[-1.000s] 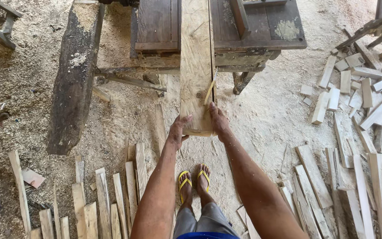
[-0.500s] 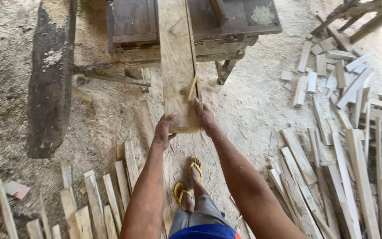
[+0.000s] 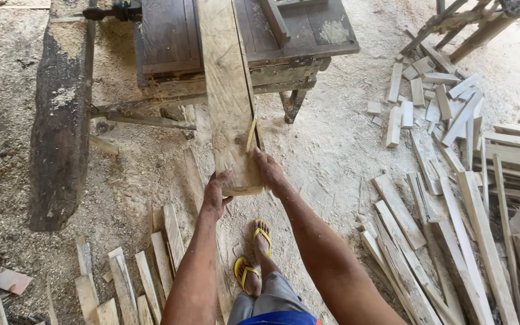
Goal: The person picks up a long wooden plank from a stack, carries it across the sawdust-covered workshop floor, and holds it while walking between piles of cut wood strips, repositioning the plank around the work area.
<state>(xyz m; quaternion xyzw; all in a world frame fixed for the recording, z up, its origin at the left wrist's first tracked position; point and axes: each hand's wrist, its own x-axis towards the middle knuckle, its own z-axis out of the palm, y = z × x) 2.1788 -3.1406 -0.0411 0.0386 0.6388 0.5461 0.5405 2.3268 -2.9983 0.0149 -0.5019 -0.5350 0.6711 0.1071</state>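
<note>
Long pale wooden plank [image 3: 229, 102] part-way across the dark wooden saw table [image 3: 170, 36], upper centre.
Left hand [image 3: 216, 195] and right hand [image 3: 270, 170] grip its near end, fingers wrapped; a thin sliver [image 3: 251, 134] is already split, most length remains.

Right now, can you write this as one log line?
left hand: grips plank end | right hand: on plank's right edge | plank: far end on saw table | scraps: on floor

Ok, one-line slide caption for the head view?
Both hands, left hand and right hand, grip a long plank's near end on a wooden saw table.

Both hands [image 3: 243, 183] outstretched, fingers curled
</note>
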